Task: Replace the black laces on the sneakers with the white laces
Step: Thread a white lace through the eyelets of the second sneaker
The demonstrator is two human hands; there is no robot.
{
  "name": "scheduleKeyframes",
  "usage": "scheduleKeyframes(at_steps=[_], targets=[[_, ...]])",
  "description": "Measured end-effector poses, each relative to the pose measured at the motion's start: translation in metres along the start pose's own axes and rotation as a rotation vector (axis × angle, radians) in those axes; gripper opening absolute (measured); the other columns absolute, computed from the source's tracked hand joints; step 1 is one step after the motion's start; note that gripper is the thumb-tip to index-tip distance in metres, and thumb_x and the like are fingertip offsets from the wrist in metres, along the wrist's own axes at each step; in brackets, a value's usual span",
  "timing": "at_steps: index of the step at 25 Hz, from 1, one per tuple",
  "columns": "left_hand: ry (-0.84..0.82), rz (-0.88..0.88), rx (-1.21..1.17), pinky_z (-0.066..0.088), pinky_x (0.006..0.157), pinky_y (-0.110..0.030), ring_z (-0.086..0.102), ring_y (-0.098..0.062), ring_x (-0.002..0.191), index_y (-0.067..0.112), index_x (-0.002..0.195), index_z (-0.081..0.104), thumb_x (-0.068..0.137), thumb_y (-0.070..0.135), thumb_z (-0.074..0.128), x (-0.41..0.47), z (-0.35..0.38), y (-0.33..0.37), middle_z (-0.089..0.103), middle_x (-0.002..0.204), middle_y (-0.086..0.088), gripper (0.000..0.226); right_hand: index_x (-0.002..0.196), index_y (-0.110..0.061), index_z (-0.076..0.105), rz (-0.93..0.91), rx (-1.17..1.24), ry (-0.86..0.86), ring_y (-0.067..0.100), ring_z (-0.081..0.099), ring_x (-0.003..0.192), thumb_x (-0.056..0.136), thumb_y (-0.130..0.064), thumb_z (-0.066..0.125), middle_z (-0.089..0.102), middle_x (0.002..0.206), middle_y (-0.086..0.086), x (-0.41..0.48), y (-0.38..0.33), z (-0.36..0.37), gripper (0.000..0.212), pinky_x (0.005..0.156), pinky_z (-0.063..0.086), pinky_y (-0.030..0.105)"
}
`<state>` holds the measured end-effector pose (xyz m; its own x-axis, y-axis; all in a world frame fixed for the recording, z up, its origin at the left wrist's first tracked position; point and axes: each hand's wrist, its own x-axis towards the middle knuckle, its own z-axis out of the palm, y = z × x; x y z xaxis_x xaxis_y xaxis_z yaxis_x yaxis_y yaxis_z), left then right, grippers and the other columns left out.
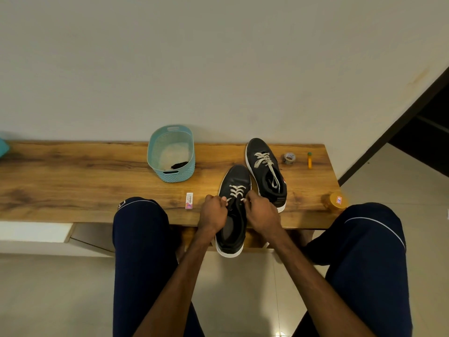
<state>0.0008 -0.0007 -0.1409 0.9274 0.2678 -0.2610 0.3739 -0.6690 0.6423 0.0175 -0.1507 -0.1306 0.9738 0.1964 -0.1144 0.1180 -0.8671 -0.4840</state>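
Note:
Two black sneakers with white soles lie on a wooden bench [73, 181]. The near sneaker [234, 229] points away from me, its heel hanging over the bench's front edge, with a white lace [237, 190] crossed through its front eyelets. My left hand [213, 211] pinches the lace at the shoe's left side. My right hand [261, 210] pinches it at the right side. The far sneaker [264, 171] lies to the right, and its white lace [266, 164] runs the length of its eyelets. A black lace [179, 164] lies inside the teal basket [170, 176].
A small white box [189, 200] lies left of my hands. A tape roll [289, 158] and an orange marker [309, 160] sit at the back right. A yellow jar [336, 201] stands at the bench's right front corner. My knees flank the bench's front edge.

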Motion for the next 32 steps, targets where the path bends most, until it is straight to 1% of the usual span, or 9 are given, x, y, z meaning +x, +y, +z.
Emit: scheduleKeyframes(at_steps=[4, 7, 10, 16, 20, 25, 27, 29, 32], targets=[[0.035, 0.027, 0.014, 0.038, 0.077, -0.028, 0.052, -0.017, 0.091, 0.003, 0.111, 0.062, 0.105, 0.027, 0.041, 0.0, -0.002, -0.002, 0.059, 0.112, -0.013, 0.032, 0.083, -0.013, 0.057, 0.067, 0.136, -0.106, 0.022, 0.058, 0.079, 0.102, -0.03, 0.044, 0.059, 0.084, 0.004, 0.003, 0.007, 0.001, 0.028, 0.067, 0.044, 0.035], [0.059, 0.067, -0.012, 0.042, 0.077, -0.027, 0.055, -0.014, 0.093, 0.012, 0.112, 0.06, 0.1, 0.027, 0.053, 0.001, -0.001, -0.002, 0.061, 0.109, -0.005, 0.021, 0.094, -0.019, 0.062, 0.08, 0.238, -0.076, 0.014, 0.061, 0.084, 0.098, -0.041, 0.053, 0.062, 0.095, -0.003, 0.007, 0.018, -0.002, 0.025, 0.076, 0.053, 0.039], [0.073, 0.15, -0.003, 0.046, 0.082, -0.028, 0.058, -0.016, 0.101, 0.017, 0.116, 0.061, 0.097, 0.021, 0.057, 0.001, -0.001, 0.001, 0.06, 0.114, -0.001, 0.019, 0.105, -0.024, 0.061, -0.075, 0.136, 0.009, 0.012, 0.06, 0.092, 0.095, -0.039, 0.061, 0.06, 0.104, -0.007, 0.007, 0.016, -0.003, 0.018, 0.076, 0.053, 0.037], [0.046, 0.158, -0.076, 0.048, 0.091, -0.031, 0.058, -0.016, 0.108, 0.014, 0.12, 0.058, 0.099, 0.022, 0.055, -0.001, -0.001, 0.003, 0.06, 0.118, -0.003, 0.023, 0.109, -0.014, 0.051, -0.327, -0.314, 0.057, 0.023, 0.055, 0.103, 0.101, -0.028, 0.044, 0.059, 0.11, 0.003, 0.013, 0.006, -0.001, 0.017, 0.064, 0.039, 0.033], [0.025, 0.153, -0.063, 0.047, 0.091, -0.029, 0.057, -0.016, 0.109, 0.014, 0.122, 0.056, 0.099, 0.019, 0.056, 0.0, -0.002, 0.002, 0.059, 0.121, -0.004, 0.024, 0.111, -0.014, 0.045, -0.304, -0.271, -0.006, 0.026, 0.055, 0.101, 0.102, -0.028, 0.038, 0.057, 0.111, 0.006, 0.013, 0.008, 0.001, 0.018, 0.065, 0.039, 0.036], [0.027, 0.158, -0.073, 0.046, 0.091, -0.027, 0.057, -0.015, 0.109, 0.014, 0.122, 0.057, 0.098, 0.021, 0.056, -0.001, -0.002, 0.003, 0.059, 0.121, -0.003, 0.025, 0.105, -0.015, 0.045, -0.334, -0.263, 0.016, 0.025, 0.06, 0.088, 0.102, -0.032, 0.037, 0.062, 0.099, 0.005, 0.01, 0.009, 0.003, 0.018, 0.061, 0.039, 0.035], [-0.005, 0.171, -0.08, 0.048, 0.094, -0.029, 0.057, -0.015, 0.111, 0.016, 0.125, 0.055, 0.098, 0.027, 0.058, -0.001, -0.004, 0.001, 0.057, 0.124, -0.003, 0.029, 0.101, -0.016, 0.045, -0.294, -0.247, -0.022, 0.023, 0.058, 0.083, 0.103, -0.032, 0.037, 0.061, 0.092, 0.003, 0.011, 0.01, 0.003, 0.018, 0.061, 0.041, 0.036], [-0.062, 0.184, -0.074, 0.05, 0.098, -0.035, 0.057, -0.015, 0.113, 0.018, 0.128, 0.053, 0.095, 0.03, 0.061, -0.001, -0.007, 0.0, 0.054, 0.128, -0.002, 0.036, 0.093, -0.017, 0.046, -0.139, -0.149, -0.073, 0.021, 0.051, 0.075, 0.103, -0.032, 0.038, 0.055, 0.083, 0.0, 0.013, 0.005, 0.003, 0.019, 0.064, 0.039, 0.035], [-0.121, 0.186, -0.046, 0.051, 0.098, -0.035, 0.057, -0.015, 0.114, 0.018, 0.13, 0.05, 0.09, 0.027, 0.067, 0.001, -0.009, -0.003, 0.053, 0.13, -0.002, 0.044, 0.073, -0.013, 0.053, 0.213, 0.402, -0.262, 0.019, 0.051, 0.064, 0.103, -0.022, 0.042, 0.054, 0.068, 0.003, 0.019, 0.003, 0.0, 0.033, 0.056, 0.038, 0.029]])
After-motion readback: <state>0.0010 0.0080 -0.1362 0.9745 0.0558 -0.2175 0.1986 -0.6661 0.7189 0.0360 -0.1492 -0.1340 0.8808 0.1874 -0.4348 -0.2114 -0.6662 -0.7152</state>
